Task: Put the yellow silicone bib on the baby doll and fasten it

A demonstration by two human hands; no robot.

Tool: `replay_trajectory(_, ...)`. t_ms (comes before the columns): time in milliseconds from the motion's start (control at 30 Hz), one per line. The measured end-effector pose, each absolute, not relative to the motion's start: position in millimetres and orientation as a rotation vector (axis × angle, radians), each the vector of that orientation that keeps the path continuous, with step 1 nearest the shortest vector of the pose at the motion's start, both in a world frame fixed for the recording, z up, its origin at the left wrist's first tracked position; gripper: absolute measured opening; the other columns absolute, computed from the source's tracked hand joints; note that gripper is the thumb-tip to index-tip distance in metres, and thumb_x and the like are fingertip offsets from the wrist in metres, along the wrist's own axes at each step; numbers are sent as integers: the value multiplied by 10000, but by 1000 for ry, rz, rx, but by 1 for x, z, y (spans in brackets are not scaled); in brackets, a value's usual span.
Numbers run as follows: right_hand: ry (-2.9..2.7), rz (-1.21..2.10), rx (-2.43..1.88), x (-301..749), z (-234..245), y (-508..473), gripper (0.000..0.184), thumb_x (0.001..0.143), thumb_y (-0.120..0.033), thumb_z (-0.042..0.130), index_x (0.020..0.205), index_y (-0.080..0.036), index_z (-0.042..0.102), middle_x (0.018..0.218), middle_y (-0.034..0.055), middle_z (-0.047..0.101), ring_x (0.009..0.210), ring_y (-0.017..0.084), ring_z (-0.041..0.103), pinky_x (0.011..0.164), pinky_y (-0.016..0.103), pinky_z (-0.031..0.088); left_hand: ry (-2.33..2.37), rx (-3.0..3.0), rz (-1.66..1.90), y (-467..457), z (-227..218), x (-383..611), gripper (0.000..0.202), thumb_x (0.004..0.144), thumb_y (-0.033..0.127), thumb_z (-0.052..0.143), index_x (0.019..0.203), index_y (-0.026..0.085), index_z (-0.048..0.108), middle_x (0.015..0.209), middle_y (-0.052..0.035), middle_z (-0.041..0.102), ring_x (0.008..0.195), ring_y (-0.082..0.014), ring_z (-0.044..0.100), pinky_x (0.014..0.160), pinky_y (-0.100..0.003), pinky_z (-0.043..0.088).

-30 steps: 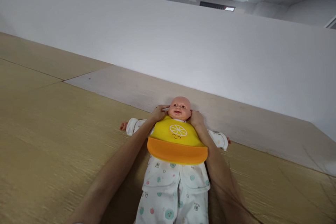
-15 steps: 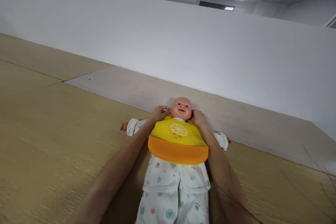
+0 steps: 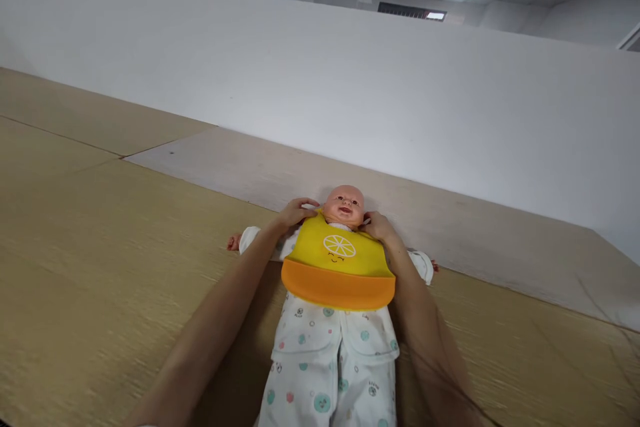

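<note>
- Lying face-up between the two forearms, the baby doll (image 3: 345,203) has its long axis running from the person's side towards the white partition (image 3: 310,73), head at the far end, arms stretched out sideways on the plywood surface (image 3: 150,267).
- The yellow citrus-print bib (image 3: 339,240) rests over the doll's chest, its neck edge up by the chin and its orange catch pocket (image 3: 339,285) across the belly of the patterned white outfit (image 3: 333,347); its neck-to-pocket line follows the doll's own axis.
- The neck is the meeting place: both hands flank it, one on each side, with the bib's body lying nearer the person than the fingertips.
- The left hand (image 3: 299,212) is loosely curled, fingers slightly parted, tips at the bib's upper corner; whether they grip it cannot be told.
- The right hand (image 3: 379,225) is more bent and sits closer to the head, fingertips against the neck's side; its grip is hidden.
</note>
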State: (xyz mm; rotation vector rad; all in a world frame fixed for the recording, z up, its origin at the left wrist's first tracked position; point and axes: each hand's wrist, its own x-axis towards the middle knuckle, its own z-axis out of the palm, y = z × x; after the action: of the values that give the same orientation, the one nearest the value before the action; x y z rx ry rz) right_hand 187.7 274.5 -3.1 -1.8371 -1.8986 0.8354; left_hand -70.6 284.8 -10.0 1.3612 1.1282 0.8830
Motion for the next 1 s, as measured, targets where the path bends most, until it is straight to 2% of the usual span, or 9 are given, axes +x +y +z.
replay_trajectory(100, -1889, 787, -1965, 190, -8, 277, 354, 652, -384, 707, 798, -78, 606, 673, 52, 616, 622, 125, 510, 602, 249, 360, 1171, 1393, 842, 281, -3, -74, 338, 580, 201, 651, 914, 149, 630, 520, 38, 559, 425, -86, 475, 437, -196, 335)
replay_trajectory(267, -1838, 650, -2043, 189, -10, 270, 312, 708, -379, 621, 861, -108, 599, 757, 88, 638, 623, 134, 515, 574, 235, 309, 1299, 1402, 871, 279, -7, -70, 210, 605, 198, 598, 806, 149, 633, 482, 43, 513, 415, -89, 452, 428, -202, 310)
replay_trajectory(467, -1824, 590, -1996, 199, -11, 248, 349, 812, -456, 471, 931, -156, 605, 856, 76, 639, 701, 143, 551, 574, 225, 311, 1411, 1504, 1025, 260, -10, -75, 311, 651, 210, 553, 955, 159, 594, 551, 48, 505, 452, -80, 416, 428, -190, 289)
replay_trajectory(600, -1820, 576, -1942, 211, -3, 214, 425, 810, -532, 449, 1029, -181, 544, 747, 33, 611, 657, 138, 539, 560, 229, 324, 1403, 1538, 995, 231, -2, -83, 392, 673, 289, 575, 1051, 187, 557, 556, 57, 486, 481, -90, 430, 436, -185, 294)
replay_trajectory(700, -1804, 798, -1776, 213, 6, 178, 473, 780, -585, 480, 1069, -211, 495, 661, -12, 562, 612, 127, 518, 533, 220, 338, 1430, 1501, 919, 205, 9, -88, 466, 681, 348, 577, 1122, 204, 533, 593, 42, 529, 505, -108, 471, 439, -193, 321)
replay_trajectory(833, -1611, 1262, -1568, 208, 15, 144, 524, 748, -574, 545, 1129, -230, 437, 787, 3, 603, 631, 115, 539, 485, 192, 360, 1424, 1483, 870, 178, 23, -94, 463, 680, 353, 585, 1120, 211, 554, 704, 16, 595, 611, -130, 540, 511, -206, 391)
replay_trajectory(900, -1526, 1325, -1576, 206, 18, 139, 552, 724, -548, 588, 1157, -241, 432, 780, 0, 602, 545, 90, 495, 416, 172, 314, 1403, 1490, 851, 171, 27, -98, 408, 674, 334, 596, 1064, 214, 594, 698, 26, 582, 597, -116, 519, 497, -194, 369)
replay_trajectory(1000, -1475, 1400, -1541, 210, 19, 140, 580, 699, -506, 636, 1177, -242, 441, 692, -22, 570, 453, 58, 418, 377, 157, 277, 1302, 1440, 774, 167, 30, -102, 339, 681, 324, 601, 1000, 214, 637, 553, 62, 467, 466, -78, 401, 416, -185, 266)
